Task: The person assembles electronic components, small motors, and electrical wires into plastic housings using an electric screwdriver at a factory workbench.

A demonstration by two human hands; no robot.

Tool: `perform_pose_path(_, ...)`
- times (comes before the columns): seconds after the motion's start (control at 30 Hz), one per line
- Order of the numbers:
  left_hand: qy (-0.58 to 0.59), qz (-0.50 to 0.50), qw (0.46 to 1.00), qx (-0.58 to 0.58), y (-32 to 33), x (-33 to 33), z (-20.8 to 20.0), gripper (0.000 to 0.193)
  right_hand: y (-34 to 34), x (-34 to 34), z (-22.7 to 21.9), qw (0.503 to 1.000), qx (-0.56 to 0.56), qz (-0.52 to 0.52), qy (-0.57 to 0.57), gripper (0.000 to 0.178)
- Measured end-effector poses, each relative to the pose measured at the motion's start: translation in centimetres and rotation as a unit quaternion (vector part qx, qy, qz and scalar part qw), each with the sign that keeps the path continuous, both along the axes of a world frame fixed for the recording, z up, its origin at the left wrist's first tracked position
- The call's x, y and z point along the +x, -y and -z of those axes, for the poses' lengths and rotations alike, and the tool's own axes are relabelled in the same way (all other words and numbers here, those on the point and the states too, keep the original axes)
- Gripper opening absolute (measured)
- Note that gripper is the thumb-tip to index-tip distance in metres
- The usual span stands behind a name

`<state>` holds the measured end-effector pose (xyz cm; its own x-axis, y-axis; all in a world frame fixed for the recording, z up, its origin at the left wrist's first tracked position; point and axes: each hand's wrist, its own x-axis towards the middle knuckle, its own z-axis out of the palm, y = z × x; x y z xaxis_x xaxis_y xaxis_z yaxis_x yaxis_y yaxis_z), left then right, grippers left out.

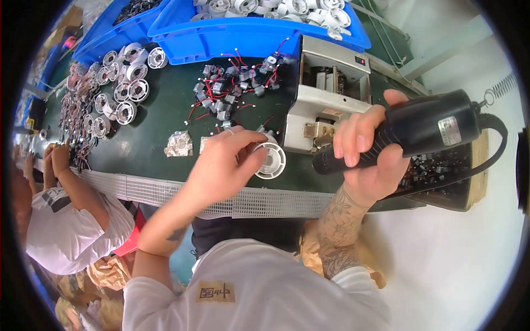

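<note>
My right hand (367,146) is wrapped round a black electric screwdriver (428,124), held raised over the bench's right side with its narrow end pointing left. A coiled spring (501,89) and a black cord are attached to its back end. My left hand (229,163) has its fingers closed on the rim of a round white plastic housing (270,161) near the bench's front edge. Behind that housing, part of a small grey motor (268,137) shows close to my fingertips. A pile of small motors with red wires (221,96) lies beyond my left hand.
A beige metal machine (309,118) stands between the motors and my right hand. Blue bins (221,41) line the back, one with white housings. More housings (126,112) and wire bundles (72,110) lie left. A tray of dark parts (436,171) sits right. A co-worker (77,220) works at left.
</note>
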<state>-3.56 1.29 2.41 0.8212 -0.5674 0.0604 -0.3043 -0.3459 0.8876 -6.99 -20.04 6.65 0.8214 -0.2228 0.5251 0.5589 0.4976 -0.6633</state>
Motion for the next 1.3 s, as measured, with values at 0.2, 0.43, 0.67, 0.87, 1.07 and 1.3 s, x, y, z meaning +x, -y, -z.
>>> perform_pose_path(0.2,0.176,-0.153,0.971,0.044,1.0,-0.4,1.7,0.011,0.2,0.0,1.2,0.992,-0.117,0.029,-0.030,0.069)
perform_pose_path(0.43,0.285,-0.173,0.932,0.140,1.4,-0.6,1.1,0.009,0.6,0.0,1.4,0.991,-0.116,0.050,-0.041,0.071)
perform_pose_path(0.67,0.260,-0.193,0.940,0.112,1.3,7.9,2.1,0.020,0.3,0.3,1.7,0.999,0.001,-0.008,-0.031,0.054)
perform_pose_path(0.87,0.372,-0.195,0.895,0.152,4.2,12.3,5.0,0.017,0.7,0.4,2.0,0.998,-0.044,0.022,-0.050,0.053)
perform_pose_path(1.07,0.268,-0.244,0.931,-0.038,3.2,10.0,1.0,0.013,1.1,0.2,1.9,0.991,-0.117,0.054,-0.044,0.070)
perform_pose_path(1.3,0.076,-0.082,0.993,-0.050,0.9,3.5,-2.2,0.009,1.4,0.0,1.6,0.999,-0.019,0.034,-0.020,0.062)
